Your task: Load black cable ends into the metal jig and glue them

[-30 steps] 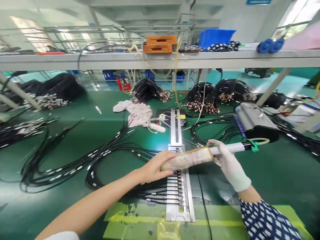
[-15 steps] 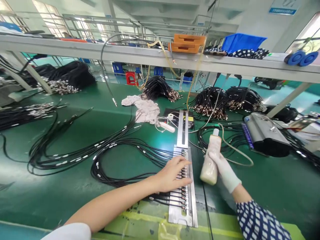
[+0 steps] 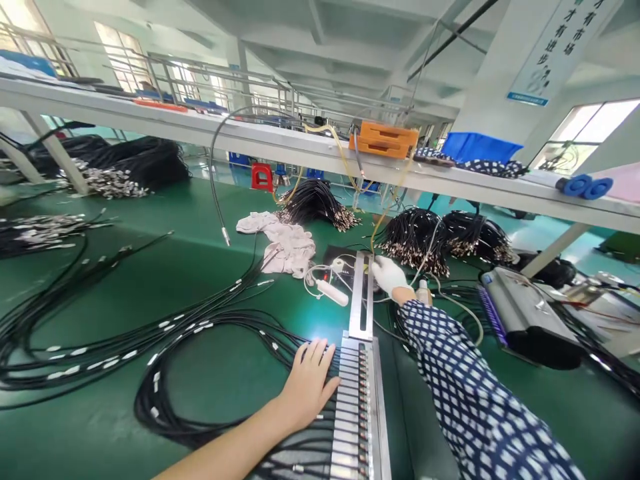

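Note:
My bare left hand lies with fingers stretched out on the row of black cables, its thumb against the edge of the metal fixture. Cable ends with small metal connectors sit side by side in the fixture. A slotted metal plate extends from the fixture's far end. My right hand, in a white glove, is closed at that plate's far right edge; its fingertips are partly hidden. A bottle stands beside my right sleeve, mostly hidden by it.
Behind lie a crumpled pale cloth, a white stick-shaped device and cable bundles. A grey machine stands on the right. The shelf crosses above, holding orange trays and a blue bin.
My right hand has let go of the bottle, which now stands on the table, and has moved to the plate's far end. My left hand has slid left off the connectors onto the cables.

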### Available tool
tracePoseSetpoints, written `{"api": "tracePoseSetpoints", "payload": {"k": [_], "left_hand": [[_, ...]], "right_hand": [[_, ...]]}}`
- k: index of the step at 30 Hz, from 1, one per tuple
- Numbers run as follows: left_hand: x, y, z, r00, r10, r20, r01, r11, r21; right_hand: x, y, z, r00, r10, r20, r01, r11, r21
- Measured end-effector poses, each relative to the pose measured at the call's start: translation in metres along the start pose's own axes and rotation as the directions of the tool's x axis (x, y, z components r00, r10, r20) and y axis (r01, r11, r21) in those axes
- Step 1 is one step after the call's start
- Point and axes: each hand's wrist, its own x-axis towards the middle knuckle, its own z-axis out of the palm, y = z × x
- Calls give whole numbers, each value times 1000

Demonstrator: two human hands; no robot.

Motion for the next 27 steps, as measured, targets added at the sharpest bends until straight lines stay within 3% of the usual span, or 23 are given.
{"api": "tracePoseSetpoints", "payload": {"k": [3, 6, 8, 12, 14, 16, 17, 18, 19, 20, 23, 25, 27], "left_hand": [[0, -3, 4, 1000, 16, -20, -16, 1000, 10], [1, -3, 6, 1000, 8, -24, -8, 1000, 6], [2, -2, 4, 1000, -9, -16, 8, 1000, -12], [4, -1, -3, 1000, -30, -7, 29, 995, -100], [6, -2, -10, 999, -41, -7, 40, 984, -175], [10, -1, -24, 998, -56, 1, 54, 966, -253], [11, 1, -33, 998, -58, 3, 56, 956, -287], [11, 5, -45, 999, -53, -1, 50, 948, -315], [10, 10, -59, 999, -35, -4, 32, 940, -338], [6, 17, -73, 1000, -10, 2, 9, 933, -360], [-21, 39, -113, 988, 69, 137, -9, 919, -394], [-51, 51, -130, 946, 68, 317, 76, 904, -420], [-83, 58, -136, 856, 49, 514, 228, 858, -460]], "right_hand": [[23, -35, 19, 999, -27, 35, 29, 997, -66], [29, -59, 9, 997, -49, 65, 54, 995, -84], [26, -72, -21, 993, -87, 79, 93, 993, -69], [-9, -95, -119, 975, -195, 107, 194, 981, 26], [-56, -99, -160, 951, -247, 184, 235, 968, 85], [-126, -95, -173, 913, -305, 270, 272, 950, 154], [-167, -89, -166, 884, -351, 309, 298, 932, 206], [-208, -82, -151, 814, -460, 353, 374, 882, 286], [-248, -72, -130, 737, -537, 410, 444, 843, 305], [-284, -62, -105, 695, -558, 452, 493, 829, 265], [-355, -27, -41, 699, -483, 528, 502, 857, 119], [-374, -6, -25, 728, -461, 508, 412, 886, 214], [-379, 11, -27, 824, -382, 419, 266, 913, 309]]}}
